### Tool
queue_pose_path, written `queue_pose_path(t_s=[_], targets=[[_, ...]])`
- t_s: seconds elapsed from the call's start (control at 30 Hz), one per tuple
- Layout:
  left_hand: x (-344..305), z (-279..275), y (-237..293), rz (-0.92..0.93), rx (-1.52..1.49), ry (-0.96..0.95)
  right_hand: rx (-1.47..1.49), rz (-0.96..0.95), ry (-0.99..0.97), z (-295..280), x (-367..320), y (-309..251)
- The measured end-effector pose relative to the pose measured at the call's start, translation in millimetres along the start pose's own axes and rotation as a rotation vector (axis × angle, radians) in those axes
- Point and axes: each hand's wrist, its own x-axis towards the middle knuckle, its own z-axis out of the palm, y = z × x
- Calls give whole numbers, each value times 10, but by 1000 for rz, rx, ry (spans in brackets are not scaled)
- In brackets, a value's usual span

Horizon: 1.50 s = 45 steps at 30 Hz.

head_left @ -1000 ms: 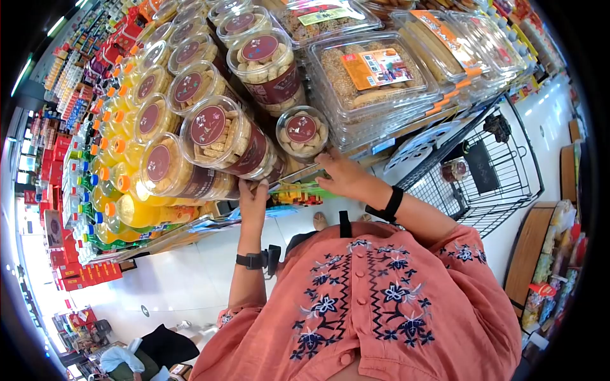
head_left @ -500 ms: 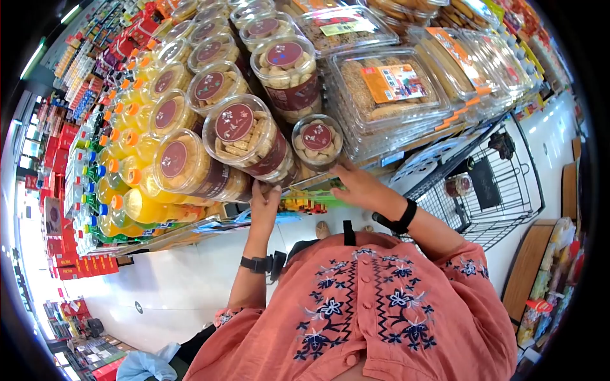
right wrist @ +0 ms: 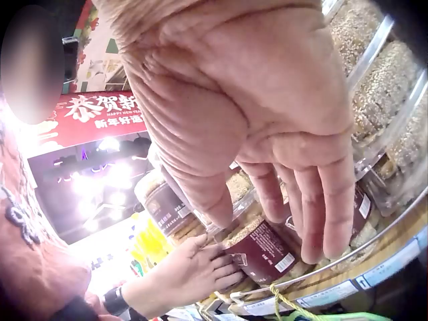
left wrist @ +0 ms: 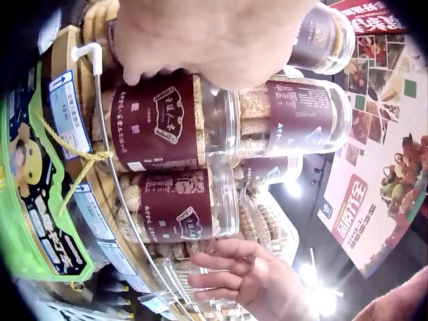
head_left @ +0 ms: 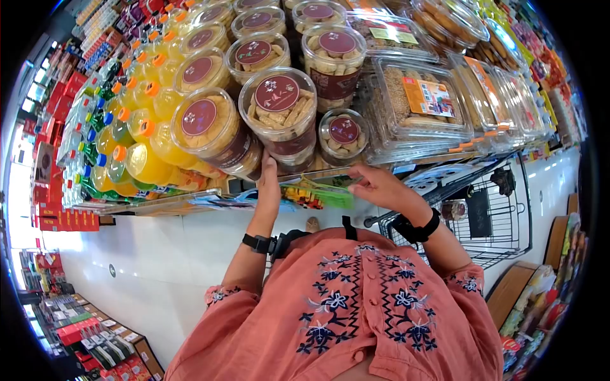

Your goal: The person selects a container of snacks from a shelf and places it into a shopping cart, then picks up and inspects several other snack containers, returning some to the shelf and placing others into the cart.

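Note:
Against the lower side of a front jar with a burgundy label [head_left: 279, 105], the left hand [head_left: 269, 190] rests its fingers at the shelf edge. The right wrist view shows that hand [right wrist: 190, 273] touching the labelled jar [right wrist: 264, 253] with extended fingers. Just below the small jar [head_left: 344, 137] is the right hand [head_left: 389, 190], fingers loosely bent and holding nothing visible. In the left wrist view the right hand [left wrist: 251, 277] has its fingers spread near the lower jar [left wrist: 177, 204], while the left hand [left wrist: 207, 40] covers part of the upper jars.
Orange drink bottles [head_left: 149, 162] stand left of the jars, and clear pastry boxes [head_left: 422, 101] are stacked to the right. A shopping cart [head_left: 502, 209] is beside the right arm. A green package [head_left: 335, 197] hangs below the shelf edge.
The head view has shifted, so jars and shelf appear farther right. The right hand has drawn slightly away from the small jar's base; the left hand stays by the front jars.

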Motion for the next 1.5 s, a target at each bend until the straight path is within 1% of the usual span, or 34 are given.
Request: queue_pose_path(t_s=[0.17,0.27,0.5,0.57,0.6,0.67,0.7,0.77,0.87,0.97,1.0,1.1,1.13,1.17,1.27,1.3,1.4,1.47,1.5], targets=[[48,84,-123,99,-9,52,37,46,-33,27,18,-85],[53,82,-110,116,5,60,34,76,-50,30,52,-111],[30,-1,-22,108,115,25,15,51,-54,86,98,-96],[-31,-81,45,53,226,-20,30,48,-18,77,57,-147],[-104,-146,75,-6,309,-40,26,29,-20,60,43,-157],[-224,-303,68,-202,416,-70,21,10,-5,-26,33,-158],[-271,-363,28,-246,471,-58,19,-8,22,-49,17,-130],[-322,-338,283,-409,409,-224,31,-44,70,-32,0,-40],[-312,-233,258,-375,411,-373,93,-85,173,61,-65,77],[-201,17,198,-442,351,-537,13,36,107,64,-199,73],[-174,147,228,-475,350,-597,100,-4,145,121,-249,192],[-113,544,271,-500,432,-769,71,34,218,166,-473,404],[-100,668,247,-498,430,-845,89,78,274,157,-593,482],[-71,805,196,-551,445,-898,106,117,324,162,-707,548],[-47,1194,14,-635,451,-1039,187,205,470,210,-1144,898],[-50,1318,-64,-669,455,-1078,219,224,513,226,-1280,1040],[-119,1664,-292,-722,476,-1156,285,395,647,254,-1791,1441],[-195,1871,-360,-725,498,-1201,569,496,716,190,-2120,1689],[-233,1955,-411,-756,498,-1191,715,540,744,143,-2281,1837]])
